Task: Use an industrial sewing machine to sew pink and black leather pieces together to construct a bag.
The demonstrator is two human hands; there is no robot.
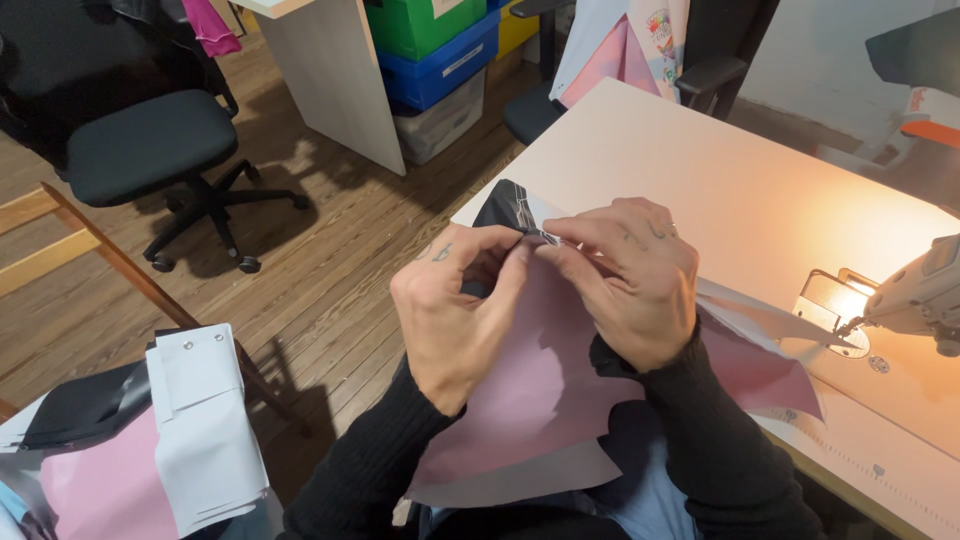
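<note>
Head view: two hands pinch pink cloth at the near-left edge of a sewing table.

Nearest, a heap of pink, white and black cloth pieces (150, 440) lies at the lower left, off the table. Both black sleeves (720, 440) rise from the bottom edge. The left hand (455, 315) and right hand (630, 280) meet fingertip to fingertip, clamped together on the top edge of the pink cloth (540, 390), which drapes over the lap and onto the table (700, 170). A black-and-white patch (515, 210) shows just beyond the fingers. At the table's right edge stands a sewing machine (925, 290) with its lamp lit. Farther off, on the wood floor, are a black chair (150, 140) and stacked green and blue bins (435, 50).
</note>
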